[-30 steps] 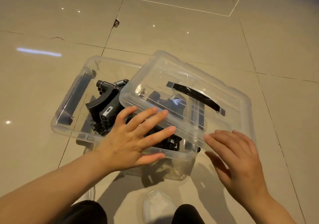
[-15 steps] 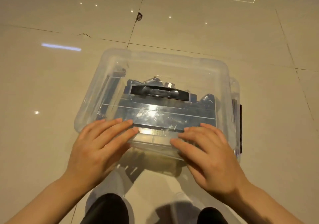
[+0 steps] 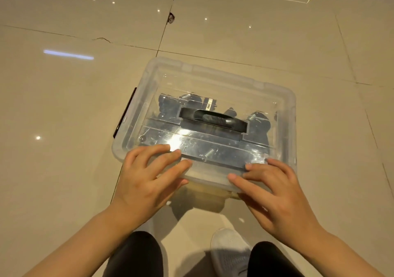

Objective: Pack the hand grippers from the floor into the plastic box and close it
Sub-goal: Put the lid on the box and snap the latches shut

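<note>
A clear plastic box [image 3: 136, 114] stands on the tiled floor with its clear lid [image 3: 223, 84] lying squarely on top. The lid carries a black handle [image 3: 213, 120] in its middle. Dark hand grippers [image 3: 259, 125] with metal springs show blurred through the lid. My left hand [image 3: 149, 174] rests with spread fingers on the lid's near left corner. My right hand [image 3: 275, 189] presses with straight fingers on the near right corner. A black latch [image 3: 124, 113] lies along the box's left side.
Glossy beige tiles [image 3: 64, 170] surround the box, with a chipped spot [image 3: 171, 18] at a grout joint beyond it. My white shoe [image 3: 230, 251] and dark trouser legs sit just below the box.
The lid, skewed across the box a second ago, now sits aligned on it. Both hands shifted to the near corners, and the view moved so the box appears further right.
</note>
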